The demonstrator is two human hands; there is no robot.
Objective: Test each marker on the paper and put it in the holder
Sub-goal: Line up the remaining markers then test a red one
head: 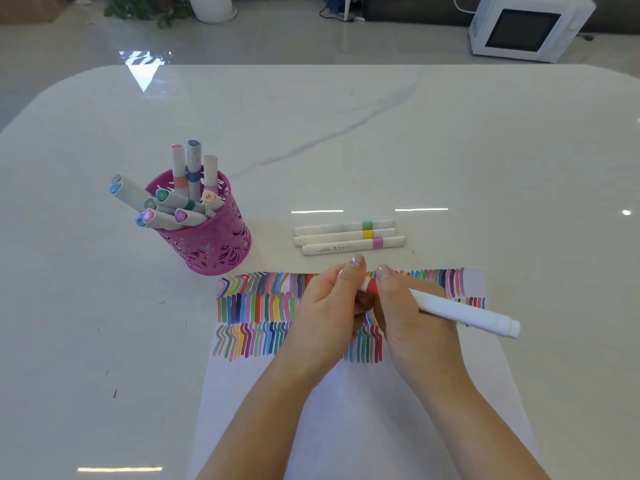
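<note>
Your paper (363, 410) lies nearest, its near half blank and its far half full of colour strokes. Above those strokes your left hand (325, 306) pinches the red-banded end of a white marker (460, 311), and your right hand (412, 317) grips its barrel. The marker's tail reaches past the paper's right edge. Three markers (349, 235) lie just beyond the paper's far edge. The pink holder (211, 237) stands beside the paper's far-left corner. A wide stretch of table (450, 150) shows to the right of the paper.

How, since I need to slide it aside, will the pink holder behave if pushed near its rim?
The pink holder probably tips leftward: it is tall, and several of its markers lean out over that side. Pushed low, it likely slides, since the table looks glossy. Its cut-out walls suggest it is light.
</note>
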